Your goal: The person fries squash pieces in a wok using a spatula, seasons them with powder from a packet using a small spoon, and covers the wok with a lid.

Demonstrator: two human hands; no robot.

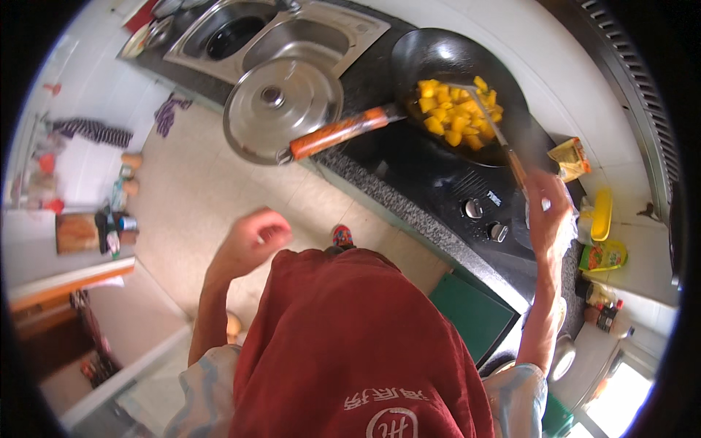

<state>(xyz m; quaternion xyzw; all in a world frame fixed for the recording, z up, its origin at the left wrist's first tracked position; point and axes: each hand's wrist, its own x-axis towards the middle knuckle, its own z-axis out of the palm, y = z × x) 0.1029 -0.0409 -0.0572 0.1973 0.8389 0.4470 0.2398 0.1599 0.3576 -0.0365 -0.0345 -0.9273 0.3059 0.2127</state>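
Yellow-orange chunks, perhaps pumpkin [459, 112], lie in a black wok [432, 55] on the hob at the upper right. My right hand [547, 211] grips the wooden handle of a metal spatula [493, 123], whose blade is among the chunks. The wok's handle [339, 133], orange-covered, points left across a round steel lid [257, 120] at the counter's edge. My left hand [256, 241] is held over the floor in front of my body, fingers curled and touching nothing; whether anything small is inside the curl cannot be seen.
A double steel sink [298, 41] adjoins the counter beyond the lid. Two control knobs [472, 208] sit on the black hob [432, 175]. Along the right wall stand an opened packet [571, 159], a yellow-lidded container [601, 214], a green pouch [602, 256] and bottles [605, 317].
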